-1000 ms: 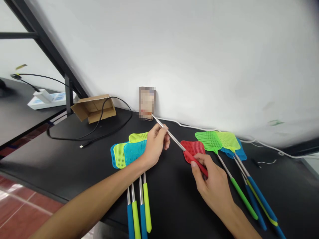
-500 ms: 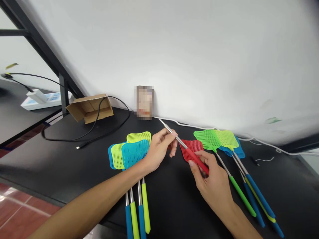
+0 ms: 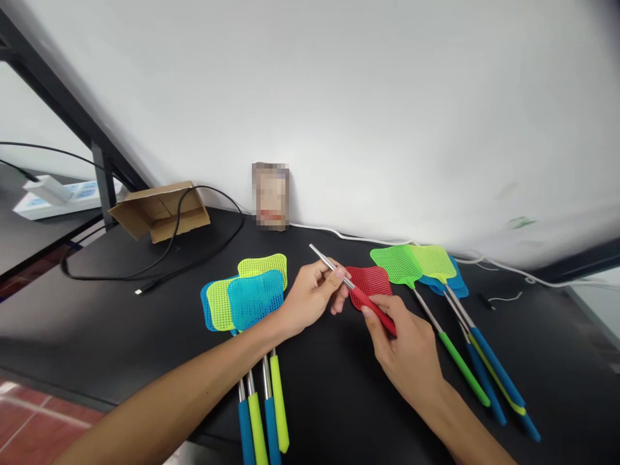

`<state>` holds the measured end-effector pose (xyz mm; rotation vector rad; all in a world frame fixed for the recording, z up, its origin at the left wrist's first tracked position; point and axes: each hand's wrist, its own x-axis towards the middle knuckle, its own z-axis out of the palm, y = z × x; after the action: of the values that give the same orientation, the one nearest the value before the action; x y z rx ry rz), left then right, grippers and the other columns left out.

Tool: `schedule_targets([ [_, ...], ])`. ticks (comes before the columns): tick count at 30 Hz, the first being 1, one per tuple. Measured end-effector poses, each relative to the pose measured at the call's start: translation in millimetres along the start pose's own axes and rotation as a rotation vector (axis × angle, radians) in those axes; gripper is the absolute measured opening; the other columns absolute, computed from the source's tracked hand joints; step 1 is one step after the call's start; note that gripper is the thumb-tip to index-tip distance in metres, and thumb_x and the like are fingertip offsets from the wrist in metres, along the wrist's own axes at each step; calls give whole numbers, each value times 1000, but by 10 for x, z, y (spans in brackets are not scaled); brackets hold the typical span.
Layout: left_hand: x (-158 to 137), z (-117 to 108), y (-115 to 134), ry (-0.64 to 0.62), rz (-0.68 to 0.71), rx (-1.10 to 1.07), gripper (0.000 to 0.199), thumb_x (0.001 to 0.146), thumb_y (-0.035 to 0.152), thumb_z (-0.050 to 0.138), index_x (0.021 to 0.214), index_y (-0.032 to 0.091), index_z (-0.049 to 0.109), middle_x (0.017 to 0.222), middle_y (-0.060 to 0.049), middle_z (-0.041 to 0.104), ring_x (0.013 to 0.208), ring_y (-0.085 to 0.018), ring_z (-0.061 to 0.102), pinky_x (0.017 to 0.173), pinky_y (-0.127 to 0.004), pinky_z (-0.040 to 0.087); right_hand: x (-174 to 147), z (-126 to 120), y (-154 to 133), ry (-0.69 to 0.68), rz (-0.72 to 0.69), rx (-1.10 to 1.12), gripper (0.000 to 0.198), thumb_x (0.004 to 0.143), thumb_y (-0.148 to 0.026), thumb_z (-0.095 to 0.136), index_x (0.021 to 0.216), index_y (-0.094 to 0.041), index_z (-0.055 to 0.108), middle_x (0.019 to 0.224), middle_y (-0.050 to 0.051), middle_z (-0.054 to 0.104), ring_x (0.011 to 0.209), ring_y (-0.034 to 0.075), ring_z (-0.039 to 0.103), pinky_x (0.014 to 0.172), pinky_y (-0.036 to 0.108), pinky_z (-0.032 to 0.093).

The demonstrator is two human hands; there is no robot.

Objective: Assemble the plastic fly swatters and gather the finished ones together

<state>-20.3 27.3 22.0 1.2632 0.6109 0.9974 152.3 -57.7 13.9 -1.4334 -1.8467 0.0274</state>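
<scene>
Pinching the rod (image 3: 332, 266) is L hand (image 3: 314, 294), while R hand (image 3: 407, 342) is gripping its red handle (image 3: 376, 313) above tabletop (image 3: 334, 400), near red mesh (image 3: 374, 279), w/ a slip poss. if L pinch is loosening.

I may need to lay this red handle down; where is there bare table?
Bare black table shows between the left swatters and right hand, left of those swatters below the black cable, and right of the right swatters. It's crowded around the red mesh head, between left hand and right swatters.
</scene>
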Motion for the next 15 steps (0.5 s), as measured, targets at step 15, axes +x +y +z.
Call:
schedule_targets([
  [15, -47, 15, 74, -22, -15, 50, 34, 97, 47, 64, 91, 14, 59, 61, 3, 59, 46, -7, 52, 47, -20, 44, -44, -11, -91, -108, 137, 186, 9, 105, -27, 49, 103, -22, 57, 65, -5, 60, 52, 12, 54, 55, 25, 38],
])
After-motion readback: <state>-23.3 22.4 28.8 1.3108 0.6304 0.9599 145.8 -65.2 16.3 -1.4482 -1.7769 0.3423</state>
